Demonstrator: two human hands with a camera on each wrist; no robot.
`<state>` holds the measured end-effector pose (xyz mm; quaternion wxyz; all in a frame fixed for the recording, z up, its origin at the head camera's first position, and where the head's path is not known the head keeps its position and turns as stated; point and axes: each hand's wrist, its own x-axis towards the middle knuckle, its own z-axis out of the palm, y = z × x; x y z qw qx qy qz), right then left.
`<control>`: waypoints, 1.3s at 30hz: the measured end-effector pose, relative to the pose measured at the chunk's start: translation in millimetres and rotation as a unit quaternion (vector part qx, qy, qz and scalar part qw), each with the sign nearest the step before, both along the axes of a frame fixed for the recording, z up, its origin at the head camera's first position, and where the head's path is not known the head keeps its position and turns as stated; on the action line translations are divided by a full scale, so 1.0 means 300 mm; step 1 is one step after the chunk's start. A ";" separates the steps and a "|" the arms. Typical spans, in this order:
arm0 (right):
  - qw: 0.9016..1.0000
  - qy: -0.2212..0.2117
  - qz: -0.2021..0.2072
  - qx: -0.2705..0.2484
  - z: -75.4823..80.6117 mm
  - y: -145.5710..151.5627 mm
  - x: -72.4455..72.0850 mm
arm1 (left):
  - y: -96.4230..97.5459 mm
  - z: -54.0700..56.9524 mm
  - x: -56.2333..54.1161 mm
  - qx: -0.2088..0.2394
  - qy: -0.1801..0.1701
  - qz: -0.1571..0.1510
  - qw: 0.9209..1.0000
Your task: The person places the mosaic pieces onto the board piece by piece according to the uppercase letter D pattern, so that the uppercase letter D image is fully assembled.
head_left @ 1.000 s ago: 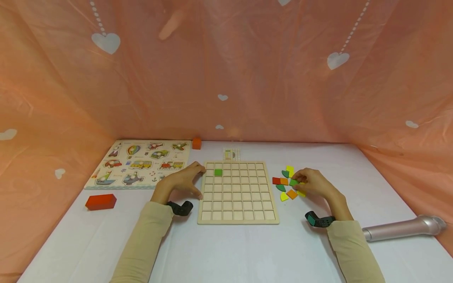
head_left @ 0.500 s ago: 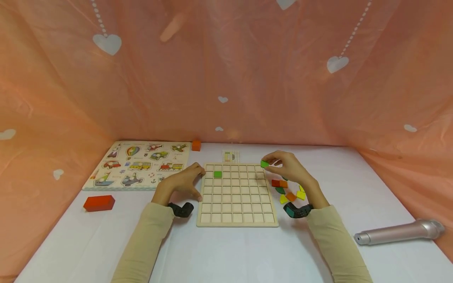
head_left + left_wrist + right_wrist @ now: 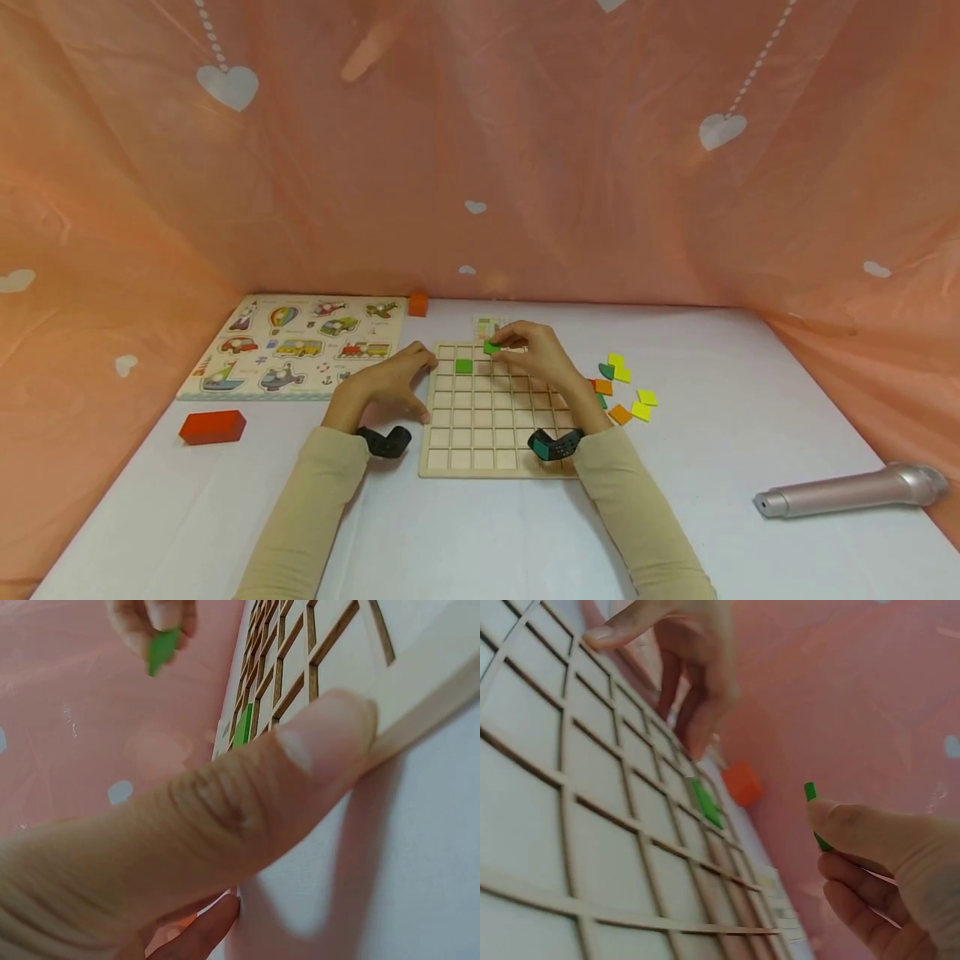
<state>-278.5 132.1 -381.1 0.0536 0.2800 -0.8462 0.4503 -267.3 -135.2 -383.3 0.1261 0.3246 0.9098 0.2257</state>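
Note:
A wooden grid board (image 3: 504,474) lies on the table, with one green square tile (image 3: 464,367) sitting in a cell near its far left corner. My left hand (image 3: 386,387) rests along the board's left side, thumb and fingers spread apart; in the left wrist view the thumb (image 3: 247,791) lies against the board's rim. Between thumb and fingertips my right hand (image 3: 536,354) pinches a second green tile (image 3: 821,838), raised over the far part of the grid. The right forearm hides part of the board's right side.
Right of the board lie several loose yellow, orange and green pieces (image 3: 641,412). A small pattern card (image 3: 487,323) sits behind the board. At left are a picture puzzle (image 3: 300,346), a red block (image 3: 213,427) and an orange block (image 3: 417,305). A silvery microphone-like cylinder (image 3: 840,493) lies far right.
My right hand has picked the green tile out of the loose pieces and carried it left, over the far edge of the board. The left hand has stayed at the board's left side.

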 end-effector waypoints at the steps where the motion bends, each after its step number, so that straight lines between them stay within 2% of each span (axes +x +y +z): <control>1: 1.000 -0.006 0.000 0.000 -0.008 -0.007 -0.001 | 0.000 0.000 -0.001 0.000 0.001 0.001 1.000; 11: 0.998 -0.055 -0.018 0.031 -0.085 -0.034 -0.015 | 0.005 0.003 -0.002 0.003 -0.004 0.007 1.000; 23: 0.998 -0.013 -0.011 0.056 -0.104 -0.052 -0.015 | 0.003 0.006 0.008 0.008 -0.007 0.011 1.000; 27: 0.997 0.003 -0.023 0.068 -0.114 -0.053 -0.018 | 0.006 0.007 0.008 0.007 -0.009 0.013 1.000; 33: 0.997 0.000 -0.028 0.077 -0.119 -0.054 -0.020 | 0.006 0.008 0.010 0.008 -0.010 0.019 1.000; 39: 0.996 -0.005 -0.008 0.087 -0.104 -0.047 -0.014 | 0.006 0.002 0.009 0.011 -0.002 0.015 1.000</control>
